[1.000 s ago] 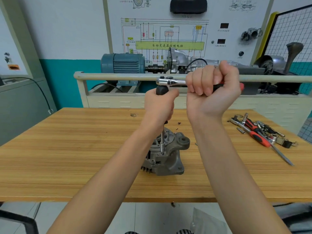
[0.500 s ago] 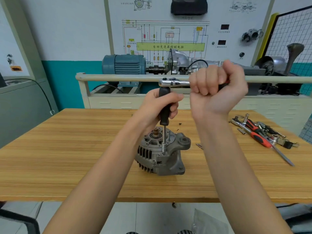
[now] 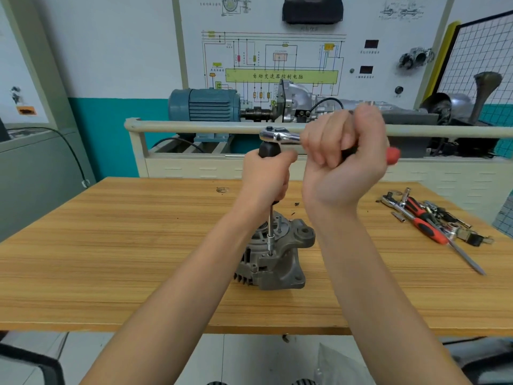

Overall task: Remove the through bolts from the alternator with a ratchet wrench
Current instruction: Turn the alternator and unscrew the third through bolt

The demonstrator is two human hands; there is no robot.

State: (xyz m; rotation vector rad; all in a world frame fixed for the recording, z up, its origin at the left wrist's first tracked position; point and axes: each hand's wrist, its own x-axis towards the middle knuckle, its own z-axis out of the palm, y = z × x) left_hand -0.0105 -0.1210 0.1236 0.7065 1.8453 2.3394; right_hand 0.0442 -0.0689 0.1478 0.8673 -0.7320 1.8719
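Right, alternator [image 3: 277, 259] sits upright on the wooden bench [image 3: 111, 259], near the front edge, roughly centre, grey finned housing w/ mounting ear on its right side. A thin steel extension shaft [image 3: 270, 226] stands vertical on it, socket end seated on a through bolt [image 3: 270, 253] at the front of the housing top; bolt head itself mostly hidden by the socket, can't tell how far out it is.

Left hand [image 3: 266, 176] wraps the black grip of the extension, fingers curled tight round it, thumb side up; black top [image 3: 268, 150] pokes out above the fist. Ratchet wrench [image 3: 280, 136] lies horizontal on top of that grip, chrome head directly over the shaft, handle running to the right. Right hand [image 3: 344, 162] is fisted round the handle, fingers clamped & knuckles toward camera, slightly motion-blurred; red handle end [image 3: 392, 156] sticks out past the fist on the right.

Both forearms reach in from the bottom of the view, left arm covering part of the alternator's left side.

Far right on the bench: a loose pile of tools [image 3: 433, 218] – another ratchet, red/black handled drivers, sockets, a long flat-blade pointing to the front-right. Well apart from the alternator. Small dark specks on the bench just behind the alternator.

Behind the bench: a rail, a blue electric motor [image 3: 205, 105] coupled to a gearbox, & a wiring-diagram board [image 3: 277, 51] on the wall.
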